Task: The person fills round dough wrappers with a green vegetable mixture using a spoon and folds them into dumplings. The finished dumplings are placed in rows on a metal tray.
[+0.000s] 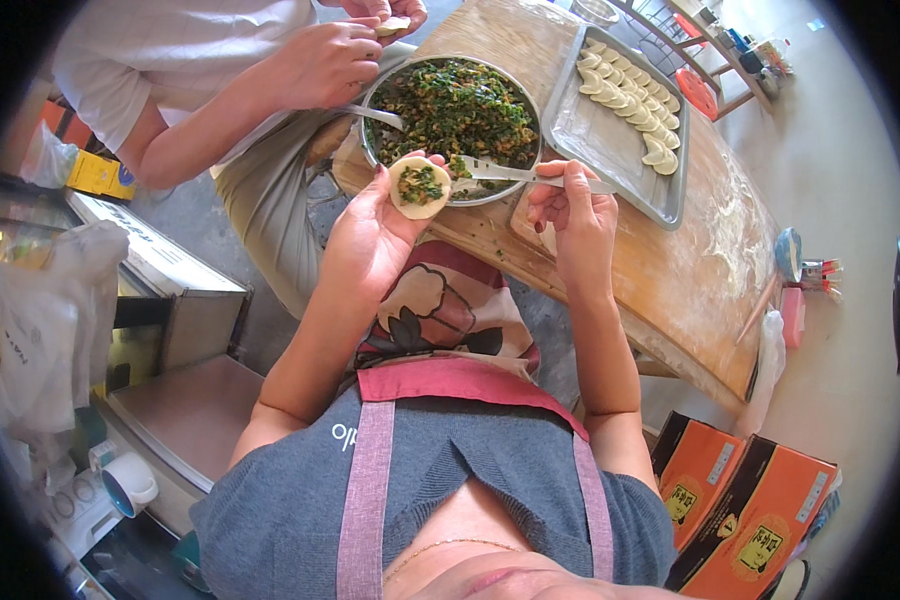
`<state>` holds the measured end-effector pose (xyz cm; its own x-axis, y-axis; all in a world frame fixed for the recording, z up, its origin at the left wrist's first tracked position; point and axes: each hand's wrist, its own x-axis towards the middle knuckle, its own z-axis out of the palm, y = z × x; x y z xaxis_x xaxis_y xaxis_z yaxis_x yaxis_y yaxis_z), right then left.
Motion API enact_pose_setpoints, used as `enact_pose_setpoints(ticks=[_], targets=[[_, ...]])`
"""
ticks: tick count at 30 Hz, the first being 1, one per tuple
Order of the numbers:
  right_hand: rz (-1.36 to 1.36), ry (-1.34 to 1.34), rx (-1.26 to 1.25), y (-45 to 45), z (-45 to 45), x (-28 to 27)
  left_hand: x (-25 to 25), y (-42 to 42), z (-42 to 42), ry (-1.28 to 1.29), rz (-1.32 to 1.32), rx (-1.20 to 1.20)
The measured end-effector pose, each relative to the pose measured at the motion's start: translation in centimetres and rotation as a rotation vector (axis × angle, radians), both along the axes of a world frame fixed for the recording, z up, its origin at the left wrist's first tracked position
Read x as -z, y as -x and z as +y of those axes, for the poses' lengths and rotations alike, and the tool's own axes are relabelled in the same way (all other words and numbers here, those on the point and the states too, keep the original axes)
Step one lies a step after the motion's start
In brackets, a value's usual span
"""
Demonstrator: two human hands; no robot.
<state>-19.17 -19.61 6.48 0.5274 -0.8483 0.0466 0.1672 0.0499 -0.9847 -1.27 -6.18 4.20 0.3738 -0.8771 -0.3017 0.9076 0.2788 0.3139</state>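
Note:
A round dough wrapper (442,199) rests on the fingers of my left hand (375,232), its middle covered by chopped green filling (418,185). My right hand (579,217) grips the handle of a flat metal spreader (506,172). The blade's tip, with a little filling on it, is beside the wrapper's right edge. Just beyond both hands stands a round metal bowl (365,142) heaped with chopped greens and orange-brown bits (457,105). Up and right of my right hand, a metal tray (592,161) carries several rows of folded dumplings (630,90).
Across the bowl, another person's hands (337,64) hold a dumpling wrapper (392,26); a spoon (375,115) leans inside the bowl. Flour (735,202) dusts the wooden table (667,270), with a rolling pin (757,307) near its right end. Orange cartons (765,517) stand low right.

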Motion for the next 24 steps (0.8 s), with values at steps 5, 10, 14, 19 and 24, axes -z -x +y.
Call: enact_pose_setpoints(ticks=[5,10,14,19,24], targets=[[0.109,0.473,-0.055,0.0,2.5,-0.5,0.5,0.6,-0.4,0.026,-0.121,0.075],[0.212,1.257,-0.193,1.2,3.9,1.2,0.1,0.9,-0.5,0.051,-0.099,0.089],[0.271,1.402,-0.226,2.1,3.9,2.8,-0.5,0.9,-0.5,0.021,-0.099,0.073],[0.236,1.451,-0.262,2.1,3.4,2.3,-0.7,1.2,-0.5,0.030,-0.139,0.094],[0.205,1.479,-0.260,2.3,3.1,2.8,-0.6,1.3,-0.4,0.034,-0.101,0.097]])
